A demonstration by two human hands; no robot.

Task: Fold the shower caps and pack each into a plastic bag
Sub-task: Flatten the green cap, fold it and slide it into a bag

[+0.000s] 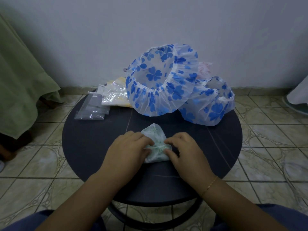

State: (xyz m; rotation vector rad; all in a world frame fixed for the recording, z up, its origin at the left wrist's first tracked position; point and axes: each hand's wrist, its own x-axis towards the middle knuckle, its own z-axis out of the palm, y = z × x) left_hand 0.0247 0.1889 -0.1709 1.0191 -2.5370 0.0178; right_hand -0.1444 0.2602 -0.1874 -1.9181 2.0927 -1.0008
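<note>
A white shower cap with a green print (pixel 155 139) lies folded into a small wedge on the round dark table (pixel 93 147). My left hand (pixel 128 147) grips its left side with curled fingers. My right hand (pixel 181 149) pinches its right side. Behind it stand two puffed-up shower caps with blue clover prints, the larger (pixel 160 80) in the middle and a second (pixel 210 104) to its right. Several empty clear plastic bags (pixel 93 109) lie at the table's back left.
A packed bag with a yellow-patterned cap (pixel 115 94) lies beside the empty bags. A pink-patterned cap (pixel 204 70) peeks out behind the blue ones. Green cloth (pixel 21 84) hangs at the left. The floor is tiled, and a grey wall stands close behind.
</note>
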